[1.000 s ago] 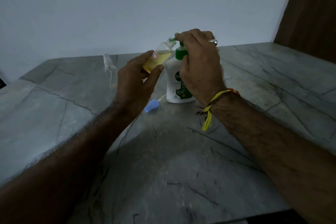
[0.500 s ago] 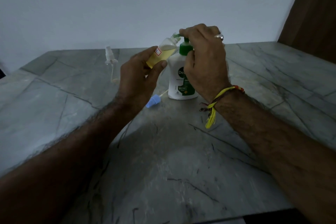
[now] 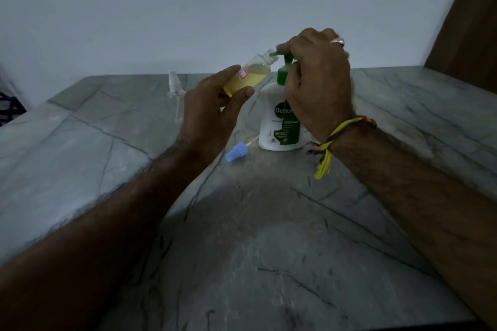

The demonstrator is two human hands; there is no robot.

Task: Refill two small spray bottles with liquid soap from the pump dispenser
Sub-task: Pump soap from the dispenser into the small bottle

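Soap is being pumped into a small spray bottle (image 3: 248,76), which is gripped around its lower body by the curled fingers and thumb of the left hand (image 3: 212,113) and held in the air, tilted so that its long axis runs up and to the right. Its open neck is set right at the green spout of the pump dispenser (image 3: 282,121), just right of the grip. The pump head is covered by the curled right hand (image 3: 318,80), seemingly pressing down.
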